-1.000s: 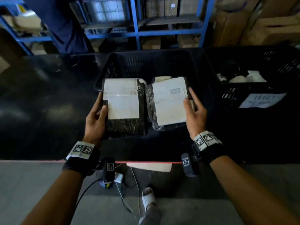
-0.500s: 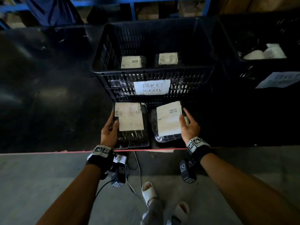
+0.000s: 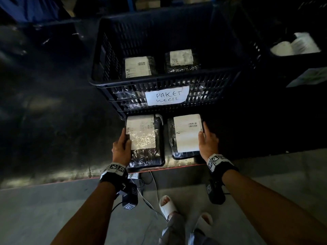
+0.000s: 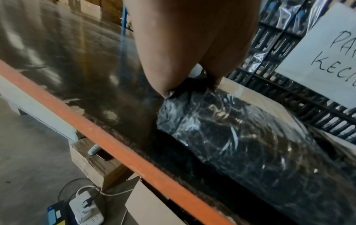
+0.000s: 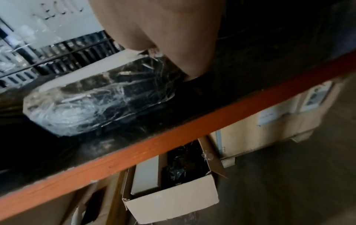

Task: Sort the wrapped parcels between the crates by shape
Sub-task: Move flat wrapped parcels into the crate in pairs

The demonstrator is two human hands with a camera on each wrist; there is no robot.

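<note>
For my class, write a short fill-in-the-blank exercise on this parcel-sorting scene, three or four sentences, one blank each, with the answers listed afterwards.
1. The paper sign on the black crate reads "PAKET ____".
2. Inside that crate, ____ labelled parcels lie on top.
3. The left hand grips the left parcel, which rests on the ____ in front of the crate.
4. The right hand holds the right parcel by its ____ edge.

Answers: KECIL; two; table; right

dark tabletop [image 3: 53, 129] with an orange front edge carries two black crates [image 3: 159, 89] [image 3: 292, 55] and two wrapped parcels [image 3: 144, 140] [image 3: 185, 137].
</note>
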